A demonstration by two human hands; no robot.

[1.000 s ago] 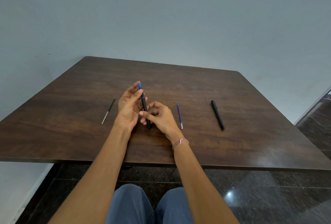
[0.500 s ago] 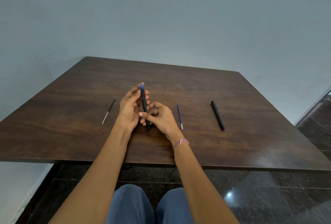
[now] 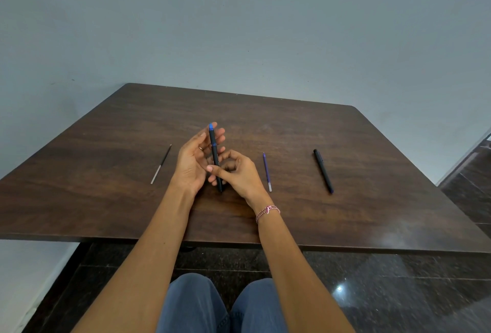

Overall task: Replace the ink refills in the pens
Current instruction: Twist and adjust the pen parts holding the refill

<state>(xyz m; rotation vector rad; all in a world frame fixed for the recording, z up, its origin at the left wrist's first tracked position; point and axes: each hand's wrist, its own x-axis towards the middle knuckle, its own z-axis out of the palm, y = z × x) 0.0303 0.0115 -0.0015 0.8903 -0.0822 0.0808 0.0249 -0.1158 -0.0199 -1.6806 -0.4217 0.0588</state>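
Left hand (image 3: 191, 162) eased off pen (image 3: 214, 154): fingers near straight, backing upper barrel. Right hand (image 3: 239, 173) pinches lower barrel; pen upright between hands. Brace top, twist bottom squarely. Purple refill (image 3: 267, 171) just right of right hand.

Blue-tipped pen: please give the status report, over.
Right hand pinches blue-tipped pen low down. Left hand fingers rest behind its upper part. Purple refill lies on table, untouched. Nothing in the way.
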